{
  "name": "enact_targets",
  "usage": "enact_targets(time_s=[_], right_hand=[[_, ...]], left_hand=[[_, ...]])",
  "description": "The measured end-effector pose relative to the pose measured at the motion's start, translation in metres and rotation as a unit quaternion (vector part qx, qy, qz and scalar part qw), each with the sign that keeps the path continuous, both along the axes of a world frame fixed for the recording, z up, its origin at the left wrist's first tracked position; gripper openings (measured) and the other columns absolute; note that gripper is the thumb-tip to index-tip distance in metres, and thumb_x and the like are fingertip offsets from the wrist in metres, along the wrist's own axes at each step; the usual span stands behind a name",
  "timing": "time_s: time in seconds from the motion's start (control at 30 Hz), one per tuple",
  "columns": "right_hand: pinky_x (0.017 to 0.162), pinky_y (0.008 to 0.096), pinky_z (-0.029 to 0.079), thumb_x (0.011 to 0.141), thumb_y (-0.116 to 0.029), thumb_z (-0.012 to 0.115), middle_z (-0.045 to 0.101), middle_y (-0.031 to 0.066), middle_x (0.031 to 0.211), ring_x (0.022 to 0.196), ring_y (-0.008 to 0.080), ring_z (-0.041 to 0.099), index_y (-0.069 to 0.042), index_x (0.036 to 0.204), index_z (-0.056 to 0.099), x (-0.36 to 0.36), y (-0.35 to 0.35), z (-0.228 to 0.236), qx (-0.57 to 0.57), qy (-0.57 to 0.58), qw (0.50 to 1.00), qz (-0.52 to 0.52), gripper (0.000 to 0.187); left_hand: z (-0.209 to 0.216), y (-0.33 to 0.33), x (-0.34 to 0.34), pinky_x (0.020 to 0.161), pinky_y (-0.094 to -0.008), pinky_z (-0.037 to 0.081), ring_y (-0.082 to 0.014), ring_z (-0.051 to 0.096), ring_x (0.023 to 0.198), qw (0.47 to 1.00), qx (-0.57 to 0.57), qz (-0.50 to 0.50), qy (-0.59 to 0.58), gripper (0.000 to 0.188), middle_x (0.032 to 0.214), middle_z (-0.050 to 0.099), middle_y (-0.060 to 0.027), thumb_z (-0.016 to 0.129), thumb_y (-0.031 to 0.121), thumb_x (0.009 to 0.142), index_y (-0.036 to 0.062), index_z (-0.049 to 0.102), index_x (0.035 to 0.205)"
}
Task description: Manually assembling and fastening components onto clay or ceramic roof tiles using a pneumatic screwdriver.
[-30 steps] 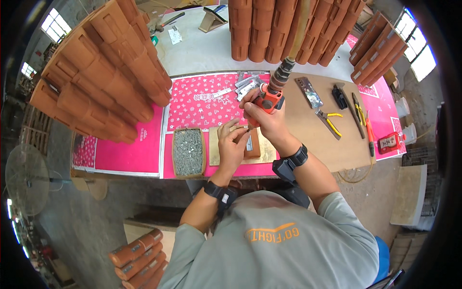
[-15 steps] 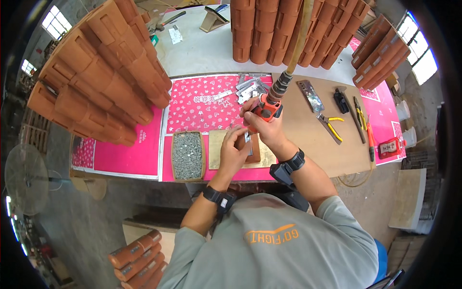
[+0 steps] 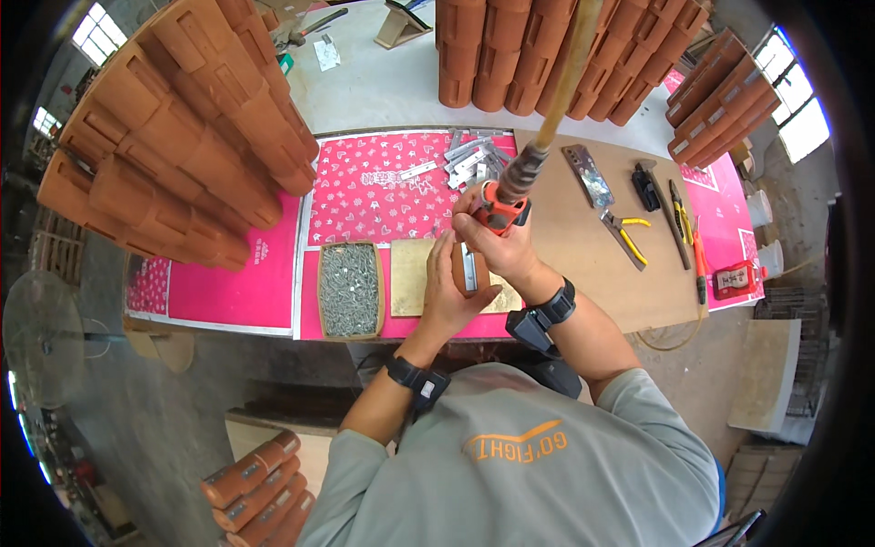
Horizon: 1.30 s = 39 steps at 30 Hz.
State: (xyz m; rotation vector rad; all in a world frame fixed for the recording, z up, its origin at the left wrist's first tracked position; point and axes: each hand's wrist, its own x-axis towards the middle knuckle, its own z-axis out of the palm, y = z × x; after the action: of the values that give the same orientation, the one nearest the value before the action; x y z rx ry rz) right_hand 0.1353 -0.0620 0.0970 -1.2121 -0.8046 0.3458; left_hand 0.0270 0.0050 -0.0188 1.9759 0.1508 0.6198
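Note:
My left hand (image 3: 447,299) is wrapped around a short terracotta-brown block (image 3: 460,282), its thumb on the near side. A narrow silver metal strip (image 3: 470,270) lies along the block's upward face. Beneath them is a pale wooden board (image 3: 410,278). Just beyond, my right hand (image 3: 510,253) grips an orange-red power screwdriver (image 3: 499,215), with a yellowish hose (image 3: 563,87) rising from its top. The tool's tip is hidden behind my hand. Close to my left hand stands a shallow box (image 3: 321,294) full of small grey screws.
Loose metal strips (image 3: 474,162) lie past the screwdriver. Stacks of brown tubular pieces rise at left (image 3: 173,137) and at the back (image 3: 501,64). On the right are a phone (image 3: 588,176), yellow-handled pliers (image 3: 625,239), a hammer (image 3: 670,214) and a red bottle (image 3: 736,277).
The brown block has been tilted up and turned in my left hand, so its strip shows more fully. My left thumb now sticks out to the right. My right hand still holds the screwdriver.

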Motion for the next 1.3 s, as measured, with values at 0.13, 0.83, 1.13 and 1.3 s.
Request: enact_targets(time_s=[0.13, 0.83, 1.13, 1.3], right_hand=[[0.058, 0.0249, 0.047, 0.083, -0.003, 0.069, 0.061, 0.0027, 0.077, 0.066, 0.0087, 0.056, -0.003, 0.087, 0.057, 0.005, 0.001, -0.006, -0.055, -0.023, 0.998, -0.020, 0.013], [0.049, 0.0206, 0.043, 0.084, -0.007, 0.069, 0.063, 0.0025, 0.087, 0.058, 0.0052, 0.053, -0.003, 0.103, 0.062, 0.012, -0.055, 0.021, -0.073, 0.023, 0.997, -0.005, 0.020], [0.079, 0.0280, 0.050, 0.081, -0.007, 0.071, 0.066, 0.0020, 0.088, 0.083, 0.0097, 0.060, -0.002, 0.099, 0.065, 0.020, -0.086, -0.017, -0.129, 0.004, 0.992, 0.007, 0.020], [0.077, 0.0269, 0.049, 0.080, -0.003, 0.068, 0.065, 0.0016, 0.087, 0.083, 0.0078, 0.059, -0.002, 0.093, 0.065, 0.017, -0.093, -0.024, -0.097, 0.022, 0.995, -0.013, 0.014]], left_hand=[[0.002, -0.001, 0.004, 0.113, -0.0486, 0.029, -0.0419, 0.030, 0.138, 1.000, -0.001, 0.000, -0.009, 0.111, 0.146, 0.031, -0.0264, 0.089, 0.029, 0.067, -0.0035, 0.019, 0.147], [0.079, 0.004, 0.001, 0.108, -0.0487, 0.032, -0.0429, 0.036, 0.130, 0.938, 0.303, -0.072, 0.152, 0.097, 0.135, 0.040, -0.0256, 0.089, 0.028, 0.058, 0.0019, 0.042, 0.139], [0.068, 0.028, 0.003, 0.109, -0.0443, 0.038, -0.0368, 0.042, 0.125, 0.975, 0.100, -0.144, 0.140, 0.100, 0.123, 0.045, -0.0183, 0.086, 0.017, 0.058, 0.0037, 0.033, 0.142], [0.036, 0.053, -0.010, 0.114, -0.0427, 0.033, -0.0345, 0.038, 0.135, 0.973, -0.017, -0.151, 0.172, 0.106, 0.136, 0.041, -0.0199, 0.088, 0.015, 0.062, 0.0022, 0.024, 0.145]])
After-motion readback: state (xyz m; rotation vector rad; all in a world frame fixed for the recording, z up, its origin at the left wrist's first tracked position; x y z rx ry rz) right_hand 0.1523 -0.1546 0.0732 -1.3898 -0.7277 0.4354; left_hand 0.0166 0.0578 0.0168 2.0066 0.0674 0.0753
